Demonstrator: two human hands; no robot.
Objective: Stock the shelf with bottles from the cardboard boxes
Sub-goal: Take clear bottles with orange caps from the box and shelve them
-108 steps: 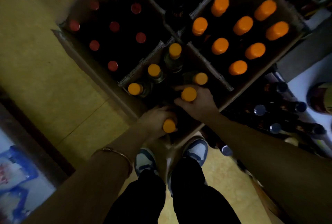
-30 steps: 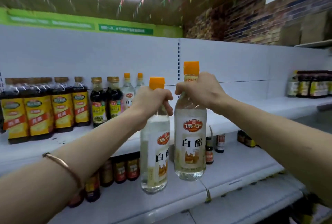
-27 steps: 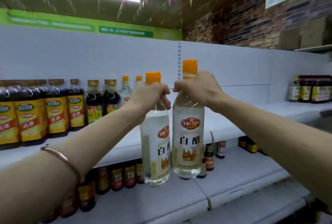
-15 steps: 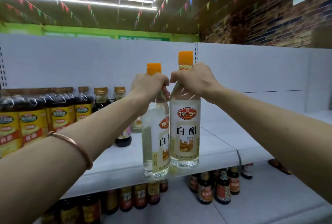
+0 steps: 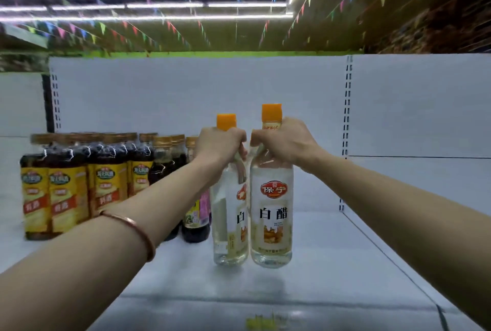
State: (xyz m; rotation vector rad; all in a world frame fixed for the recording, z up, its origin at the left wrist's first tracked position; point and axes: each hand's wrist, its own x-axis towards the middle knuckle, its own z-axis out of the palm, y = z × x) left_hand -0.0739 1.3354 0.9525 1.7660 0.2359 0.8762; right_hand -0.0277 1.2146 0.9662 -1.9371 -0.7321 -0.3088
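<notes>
two clear bottles stood upright, touching, on the shelf (image 5: 332, 251); left hand (image 5: 218, 144) gripped the left bottle (image 5: 228, 224) neck, right hand (image 5: 281, 142) gripped the right bottle (image 5: 272, 213) neck, beside dark bottles (image 5: 79, 184)

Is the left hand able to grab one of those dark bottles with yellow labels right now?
Probably not: the left hand already grips a clear bottle by its neck. The dark bottles stand unobstructed nearby.

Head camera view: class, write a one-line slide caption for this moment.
Two hands, left and right, grip the necks of two clear orange-capped bottles over a white shelf beside dark bottles.
</notes>
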